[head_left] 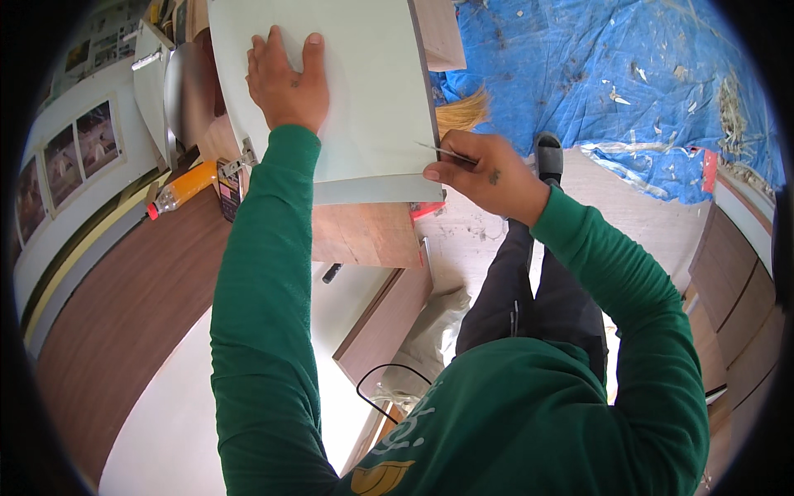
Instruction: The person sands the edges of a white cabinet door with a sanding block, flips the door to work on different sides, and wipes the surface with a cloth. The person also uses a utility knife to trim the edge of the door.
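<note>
A pale, greenish-white board [372, 91] lies across the top middle, with a narrow strip [376, 188] along its near edge. My left hand [289, 87] rests open on the board, fingers spread, near its left side. My right hand [488, 174] is at the board's right edge, closed on a thin metal blade [451, 150] whose tip lies over that edge. The blade's handle is mostly hidden in my fingers. A broom head [463, 107] shows just past the board's right side, behind my hand.
An orange-liquid bottle [190, 186] lies at the left by a metal hinge [246, 159] and a wooden surface [124, 289]. Blue tarp [595, 66] covers the upper right floor. Wooden cabinets [728, 298] line the right. A black cable [380, 365] loops below.
</note>
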### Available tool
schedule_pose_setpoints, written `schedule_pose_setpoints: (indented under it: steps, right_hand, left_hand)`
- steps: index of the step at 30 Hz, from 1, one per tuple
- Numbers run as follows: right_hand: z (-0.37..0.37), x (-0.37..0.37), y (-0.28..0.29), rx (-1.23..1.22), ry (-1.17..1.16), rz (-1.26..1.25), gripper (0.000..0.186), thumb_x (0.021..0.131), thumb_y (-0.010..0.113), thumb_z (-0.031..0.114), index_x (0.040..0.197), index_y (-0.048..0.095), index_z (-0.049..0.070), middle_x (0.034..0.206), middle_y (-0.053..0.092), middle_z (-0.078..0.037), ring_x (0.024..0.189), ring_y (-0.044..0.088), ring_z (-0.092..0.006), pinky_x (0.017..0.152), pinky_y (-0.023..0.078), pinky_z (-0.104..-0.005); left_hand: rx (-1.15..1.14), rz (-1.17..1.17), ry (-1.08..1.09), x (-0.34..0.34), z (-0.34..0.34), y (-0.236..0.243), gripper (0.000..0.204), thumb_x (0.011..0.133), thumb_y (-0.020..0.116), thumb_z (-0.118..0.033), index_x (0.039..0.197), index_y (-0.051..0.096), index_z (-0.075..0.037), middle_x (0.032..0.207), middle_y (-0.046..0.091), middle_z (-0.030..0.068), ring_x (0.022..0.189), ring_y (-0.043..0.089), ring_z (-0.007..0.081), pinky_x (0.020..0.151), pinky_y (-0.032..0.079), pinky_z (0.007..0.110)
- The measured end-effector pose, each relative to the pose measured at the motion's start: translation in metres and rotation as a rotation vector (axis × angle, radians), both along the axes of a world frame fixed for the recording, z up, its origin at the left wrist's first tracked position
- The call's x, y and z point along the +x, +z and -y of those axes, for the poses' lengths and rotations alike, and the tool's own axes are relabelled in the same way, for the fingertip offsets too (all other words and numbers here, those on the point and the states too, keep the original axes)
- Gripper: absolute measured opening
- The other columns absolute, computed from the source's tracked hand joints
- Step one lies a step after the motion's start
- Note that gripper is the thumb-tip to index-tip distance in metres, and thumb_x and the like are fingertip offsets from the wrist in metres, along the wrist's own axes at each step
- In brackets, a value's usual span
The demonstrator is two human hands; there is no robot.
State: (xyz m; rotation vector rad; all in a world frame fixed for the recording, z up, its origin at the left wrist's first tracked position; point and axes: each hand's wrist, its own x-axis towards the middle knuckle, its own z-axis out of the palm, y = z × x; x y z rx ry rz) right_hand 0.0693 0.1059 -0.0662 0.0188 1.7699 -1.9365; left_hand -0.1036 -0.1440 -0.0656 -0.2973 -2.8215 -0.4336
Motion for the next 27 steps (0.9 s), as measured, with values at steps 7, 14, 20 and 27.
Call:
schedule_pose_setpoints:
  steps: [7,14,20,27]
  right_hand:
    - [-0.021,0.029,-0.019,0.060,0.072,-0.252,0.023,0.102,0.066,0.022,0.111,0.062,0.002,0.079,0.058,-0.011,0.073,0.054,-0.0212,0.068,0.047,-0.0389]
    - [-0.029,0.028,-0.021,-0.037,-0.179,-0.103,0.038,0.103,0.064,0.038,0.113,0.061,0.002,0.090,0.061,-0.015,0.086,0.060,-0.0252,0.074,0.046,-0.0397]
    - [-0.021,-0.004,-0.037,0.122,-0.044,-0.420,0.042,0.096,0.073,0.041,0.090,0.064,0.001,0.077,0.060,-0.016,0.069,0.058,-0.0322,0.062,0.044,-0.0405]
    - [-0.016,-0.007,-0.047,0.091,-0.024,-0.553,0.039,0.090,0.079,0.041,0.084,0.070,0.004,0.064,0.057,-0.012,0.060,0.057,-0.0306,0.058,0.043,-0.0402]
  left_hand:
    - [-0.015,0.014,0.008,0.000,0.002,0.002,0.077,0.098,0.057,-0.058,0.151,0.049,-0.002,0.160,0.039,0.0286,0.151,0.032,0.0450,0.124,0.019,0.056]
    - [-0.019,0.008,0.002,0.000,0.002,0.001,0.077,0.098,0.056,-0.059,0.151,0.048,-0.003,0.160,0.039,0.0283,0.151,0.031,0.0449,0.125,0.018,0.056]
    - [-0.012,0.001,-0.002,-0.002,-0.001,0.002,0.075,0.099,0.058,-0.056,0.150,0.050,-0.002,0.159,0.040,0.0291,0.150,0.033,0.0445,0.124,0.020,0.055]
    - [-0.020,0.017,0.023,0.002,-0.005,0.004,0.073,0.099,0.059,-0.053,0.150,0.049,-0.001,0.159,0.040,0.0294,0.151,0.033,0.0444,0.124,0.021,0.054]
